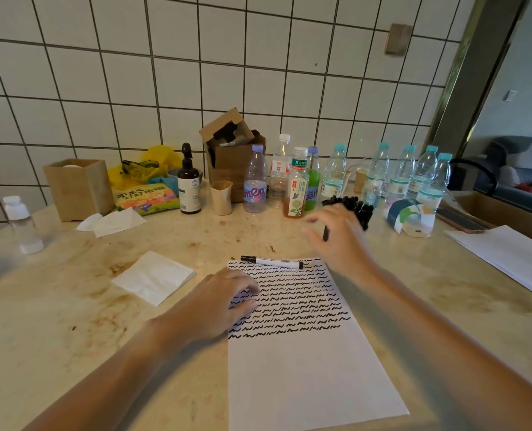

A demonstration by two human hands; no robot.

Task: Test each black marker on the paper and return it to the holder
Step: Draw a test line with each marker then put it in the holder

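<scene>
A white sheet of paper [305, 368] lies in front of me, its upper half filled with rows of black squiggles. One marker [271, 262] with a white barrel and black ends lies across the paper's top edge. My left hand [224, 301] rests on the paper's left side, fingers loosely curled. My right hand [336, 237] hovers blurred beyond the paper's top right corner, and a short black marker piece [325, 233] shows by its fingers. Right behind it, a bunch of black markers [356, 206] stands in a holder mostly hidden by the hand.
Several water and drink bottles [296, 181] line the back by the tiled wall. A beige cup [221, 197], pump bottle [189, 185], cardboard box [230, 157] and wooden box [78, 188] stand behind. A napkin [154, 276] lies left. A tape roll [411, 217], a phone [460, 220] and papers [507, 253] lie right.
</scene>
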